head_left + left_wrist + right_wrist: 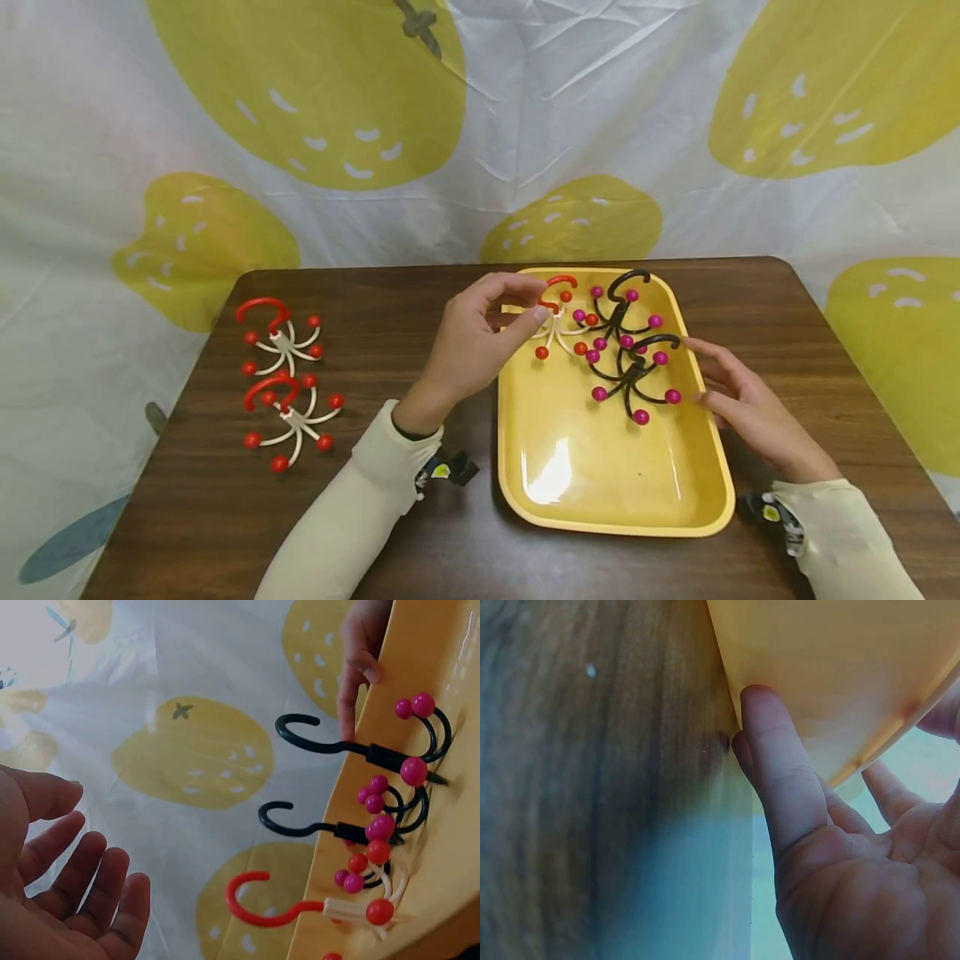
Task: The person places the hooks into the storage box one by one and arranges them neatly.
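Note:
Into the yellow tray [555, 442] are set a white multi-arm hook hanger [555, 323] with a red hook and red ball tips, and two black hook hangers [633, 379] with magenta tips. My left hand [483, 329] hovers by the red hook at the tray's far left. In the left wrist view its fingers [90, 859] are relaxed, apart from that hook, with nothing between them. Along the tray's right side, my right hand [750, 408] touches the rim and outer wall. Its fingers [780, 765] lie fairly straight against the wall in the right wrist view.
Two more white hook hangers with red hooks, a far one [283, 343] and a nearer one [294, 421], stand close together on the brown wooden table [405, 333] at the left. Behind the table hangs a fruit-printed cloth [495, 108].

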`<state>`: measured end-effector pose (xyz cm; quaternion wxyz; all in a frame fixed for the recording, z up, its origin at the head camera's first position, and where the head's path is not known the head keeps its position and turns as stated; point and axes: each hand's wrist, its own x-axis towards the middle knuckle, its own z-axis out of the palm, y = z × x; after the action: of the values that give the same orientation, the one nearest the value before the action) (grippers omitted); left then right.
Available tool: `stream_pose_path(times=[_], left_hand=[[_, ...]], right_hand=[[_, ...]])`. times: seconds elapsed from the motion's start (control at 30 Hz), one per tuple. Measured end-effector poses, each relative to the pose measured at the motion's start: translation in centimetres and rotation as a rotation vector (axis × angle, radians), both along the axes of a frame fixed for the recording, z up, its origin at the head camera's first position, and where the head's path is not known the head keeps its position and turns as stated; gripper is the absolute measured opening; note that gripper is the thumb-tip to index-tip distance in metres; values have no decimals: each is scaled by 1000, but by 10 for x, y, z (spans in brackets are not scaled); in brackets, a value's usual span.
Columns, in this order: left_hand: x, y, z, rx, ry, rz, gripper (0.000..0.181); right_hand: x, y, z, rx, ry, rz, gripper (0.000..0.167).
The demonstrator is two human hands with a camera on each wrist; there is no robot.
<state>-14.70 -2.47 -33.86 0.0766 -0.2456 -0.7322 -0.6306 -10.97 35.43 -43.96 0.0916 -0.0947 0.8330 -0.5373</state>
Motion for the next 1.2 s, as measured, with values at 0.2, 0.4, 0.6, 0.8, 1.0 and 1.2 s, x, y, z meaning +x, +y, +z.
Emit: stream_pose_path(times=[0.2, 0.4, 0.6, 0.8, 1.0, 1.2], left_hand=[[3, -19, -2, -1, -5, 66, 26], [7, -37, 1, 13, 9, 122, 26], [10, -59, 4, 20, 21, 176, 27], [15, -85, 5, 5, 23, 249, 27], [22, -105, 4, 22, -15, 307, 29], [31, -127, 3, 9, -34, 383, 27]], right_hand=[[0, 2, 0, 10, -1, -4, 69], [1, 4, 0, 7, -8, 0, 70], [1, 5, 0, 11, 0, -3, 70], [0, 5, 1, 21, 27, 12, 68], [2, 5, 1, 18, 25, 8, 69], [3, 5, 1, -2, 11, 11, 70]])
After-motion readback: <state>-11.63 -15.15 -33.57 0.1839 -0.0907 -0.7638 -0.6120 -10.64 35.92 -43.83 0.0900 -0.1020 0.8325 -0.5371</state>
